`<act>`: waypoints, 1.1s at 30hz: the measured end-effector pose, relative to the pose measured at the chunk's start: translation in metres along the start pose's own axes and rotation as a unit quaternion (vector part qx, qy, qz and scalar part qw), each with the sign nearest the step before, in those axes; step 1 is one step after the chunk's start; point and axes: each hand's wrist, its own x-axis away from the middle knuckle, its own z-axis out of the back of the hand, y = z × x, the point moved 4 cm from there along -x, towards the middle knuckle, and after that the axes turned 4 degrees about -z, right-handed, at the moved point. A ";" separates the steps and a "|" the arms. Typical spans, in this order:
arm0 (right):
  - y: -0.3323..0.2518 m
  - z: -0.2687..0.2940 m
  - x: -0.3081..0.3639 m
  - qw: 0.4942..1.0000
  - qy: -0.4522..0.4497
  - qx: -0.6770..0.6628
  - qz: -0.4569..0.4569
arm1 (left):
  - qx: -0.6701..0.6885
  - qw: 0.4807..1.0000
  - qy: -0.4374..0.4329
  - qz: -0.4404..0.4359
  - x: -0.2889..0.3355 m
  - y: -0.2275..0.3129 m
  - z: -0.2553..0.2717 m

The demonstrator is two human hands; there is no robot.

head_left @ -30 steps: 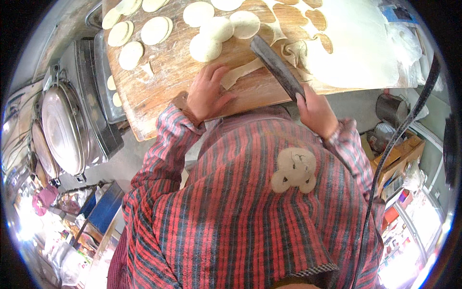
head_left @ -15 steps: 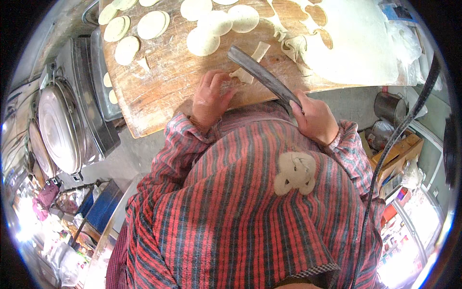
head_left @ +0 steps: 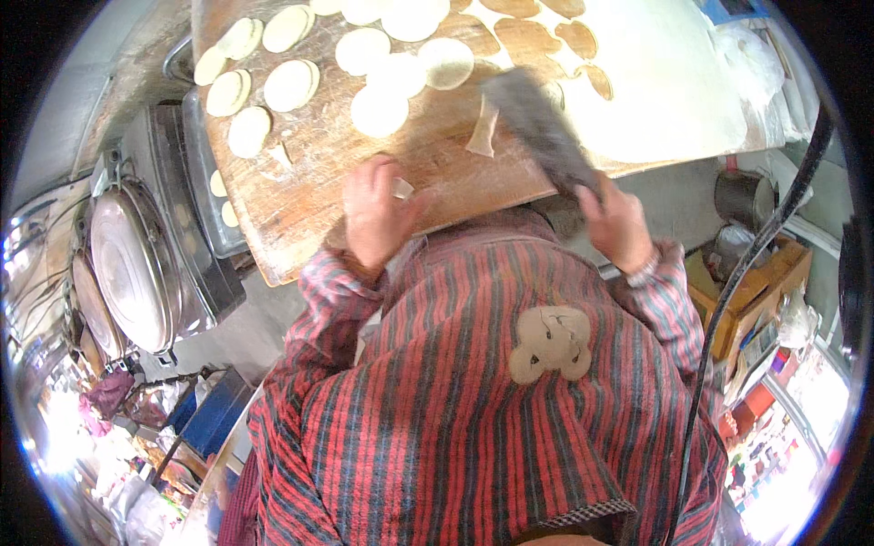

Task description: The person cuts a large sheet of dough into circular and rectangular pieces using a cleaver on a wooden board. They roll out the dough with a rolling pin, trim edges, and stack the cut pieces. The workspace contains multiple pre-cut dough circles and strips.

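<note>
My left hand (head_left: 371, 214) is at the near edge of the floured wooden board, its fingers bent round a small dough scrap (head_left: 402, 188) that shows beside the thumb. My right hand (head_left: 619, 223) grips the handle of a dark knife (head_left: 542, 127) with a broad, blunt-ended blade like a cleaver, blurred by motion. The blade hangs slanted over the board's near right part and hides some dough behind it. Just left of the blade lies a narrow dough strip (head_left: 482, 130). Beyond my left hand several flat dough rounds (head_left: 380, 111) overlap one another.
More dough rounds (head_left: 293, 85) lie in stacks on the left of the board (head_left: 309, 173). A rolled dough sheet (head_left: 660, 82) with round holes covers its right side. At the left stand a metal lid (head_left: 137, 271) and a tray (head_left: 214, 196). A black cable (head_left: 765, 237) hangs at the right.
My left hand has drawn back a little to the left with a dough scrap. My right hand has moved right, and the knife has turned to show its broad face. The view has shifted slightly.
</note>
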 end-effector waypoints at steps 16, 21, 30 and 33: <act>0.064 0.030 0.080 0.915 0.046 -0.250 -0.313 | -0.002 0.968 -0.144 0.206 -0.022 -0.049 -0.017; 0.078 0.042 0.091 0.842 0.106 -0.370 -0.377 | -0.045 0.997 -0.008 0.069 -0.035 -0.023 0.020; 0.106 0.058 0.080 0.836 0.113 -0.419 -0.335 | 0.006 0.972 -0.131 -0.197 -0.126 0.101 -0.155; 0.121 0.074 0.072 0.899 0.122 -0.312 -0.282 | 0.039 0.974 -0.130 -0.179 -0.153 0.087 -0.162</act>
